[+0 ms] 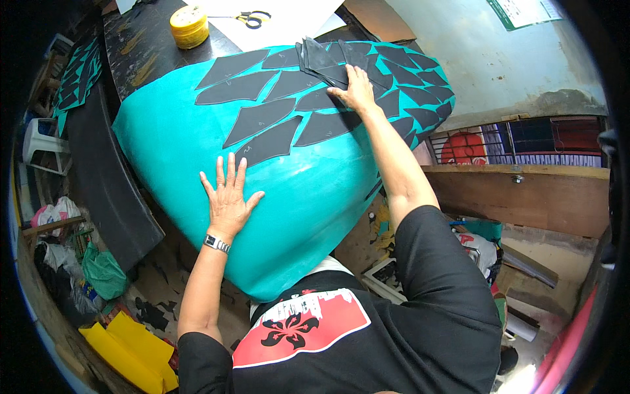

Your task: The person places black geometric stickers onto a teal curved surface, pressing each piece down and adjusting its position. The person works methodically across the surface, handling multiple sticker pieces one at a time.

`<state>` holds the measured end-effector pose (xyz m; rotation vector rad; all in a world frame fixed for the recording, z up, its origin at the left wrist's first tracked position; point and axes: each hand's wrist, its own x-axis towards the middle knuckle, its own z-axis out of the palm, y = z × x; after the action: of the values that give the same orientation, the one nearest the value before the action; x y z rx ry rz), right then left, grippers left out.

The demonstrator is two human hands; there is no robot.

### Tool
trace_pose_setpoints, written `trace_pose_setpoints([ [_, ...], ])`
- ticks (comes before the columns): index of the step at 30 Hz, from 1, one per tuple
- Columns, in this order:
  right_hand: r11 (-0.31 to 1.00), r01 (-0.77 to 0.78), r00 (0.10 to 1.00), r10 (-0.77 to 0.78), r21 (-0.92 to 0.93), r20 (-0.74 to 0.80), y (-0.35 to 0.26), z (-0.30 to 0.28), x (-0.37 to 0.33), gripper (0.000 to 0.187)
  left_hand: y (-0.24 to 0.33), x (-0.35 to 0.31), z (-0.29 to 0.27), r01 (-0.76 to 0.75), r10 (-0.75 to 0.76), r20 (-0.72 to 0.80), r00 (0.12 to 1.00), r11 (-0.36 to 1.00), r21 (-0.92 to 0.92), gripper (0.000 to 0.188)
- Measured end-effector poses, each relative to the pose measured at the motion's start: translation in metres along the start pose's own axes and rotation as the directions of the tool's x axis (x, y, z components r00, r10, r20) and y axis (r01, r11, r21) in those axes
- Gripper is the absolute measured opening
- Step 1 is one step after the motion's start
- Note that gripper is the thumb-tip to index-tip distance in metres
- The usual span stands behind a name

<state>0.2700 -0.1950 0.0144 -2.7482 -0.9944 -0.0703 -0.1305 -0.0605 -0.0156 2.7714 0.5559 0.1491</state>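
Note:
A large teal sheet point(177, 144) drapes over the table and hangs down in front of me. Many dark grey cut pieces point(259, 121) lie on its far half, side by side with narrow teal gaps between them. My left hand point(230, 190) rests on the bare teal part just below the nearest pieces, fingers spread, holding nothing. Farther off, my right hand point(356, 90) lies with its fingers stretched out on the near right edge of a loose stack of dark pieces point(319, 62). What is under its fingertips is partly hidden.
At the far side, a yellow roll point(189, 27) stands on the dark table point(134, 49), near yellow-handled scissors point(253, 19) on a white sheet point(289, 26). A wall bounds the right. Leftward are a white plastic stool point(47, 144), a green bag point(105, 272) and yellow material point(131, 351).

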Motion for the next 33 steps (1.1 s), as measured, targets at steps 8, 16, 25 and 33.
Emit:
trace_pose_setpoints([
  [8, 0.982, 0.094, 0.989, -0.074, -0.163, 0.124, -0.009, 0.002, 0.002, 0.062, -0.003, 0.001, 0.003, 0.009, -0.009, 0.006, 1.0, 0.999, -0.048, 0.089],
  [16, 0.952, 0.206, 0.978, -0.191, -0.228, 0.086, -0.021, 0.01, 0.004, 0.073, 0.002, 0.004, 0.002, 0.058, -0.056, 0.027, 0.998, 0.994, -0.091, 0.088],
  [25, 0.948, 0.301, 0.952, -0.304, -0.098, -0.018, -0.061, 0.004, 0.005, 0.066, 0.004, 0.005, 0.0, 0.07, -0.069, 0.025, 0.997, 0.996, -0.06, 0.086],
  [33, 0.821, 0.503, 0.859, -0.44, 0.272, -0.262, -0.089, 0.016, -0.003, 0.04, 0.006, 0.008, -0.001, 0.084, -0.084, 0.043, 0.995, 0.996, 0.002, 0.089],
])
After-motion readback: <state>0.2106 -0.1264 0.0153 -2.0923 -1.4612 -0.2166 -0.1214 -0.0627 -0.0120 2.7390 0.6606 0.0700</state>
